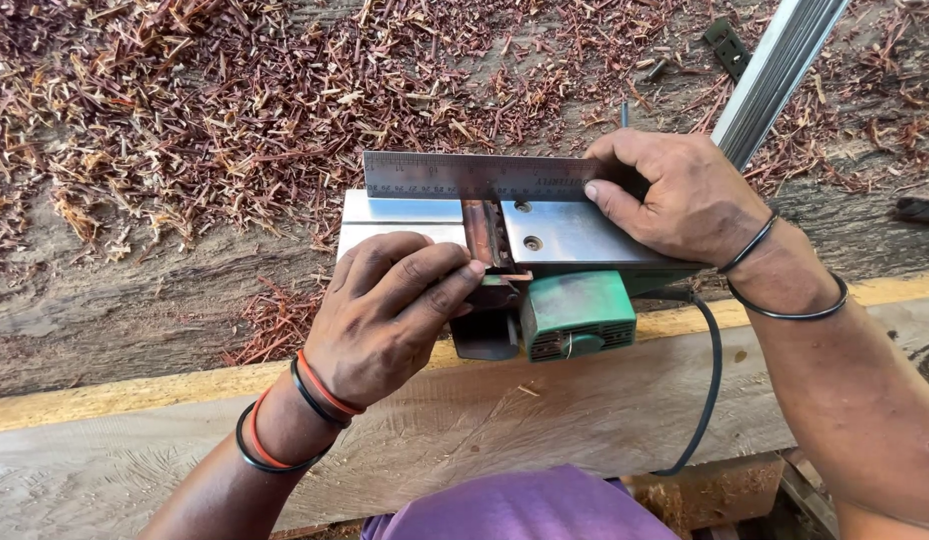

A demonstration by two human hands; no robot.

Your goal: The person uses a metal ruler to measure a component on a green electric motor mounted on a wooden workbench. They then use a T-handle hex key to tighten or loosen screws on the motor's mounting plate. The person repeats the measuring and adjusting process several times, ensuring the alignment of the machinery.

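Note:
An electric hand planer (575, 312) with a green motor housing lies upside down on a wooden plank (465, 420), its shiny metal sole (575, 232) facing up. A steel ruler (465, 176) stands on edge along the sole's far side. My right hand (685, 195) pinches the ruler's right end and holds it against the sole. My left hand (390, 310) rests on the left part of the sole, fingertips touching the cutter drum slot (485, 232). Black and red bands circle my left wrist, black ones my right.
Reddish wood shavings (235, 90) cover the ground beyond the plank. A black power cord (710, 380) hangs from the planer over the plank's near edge. Several long metal strips (775, 70) lean in at the upper right. A small dark metal piece (727, 45) lies among shavings.

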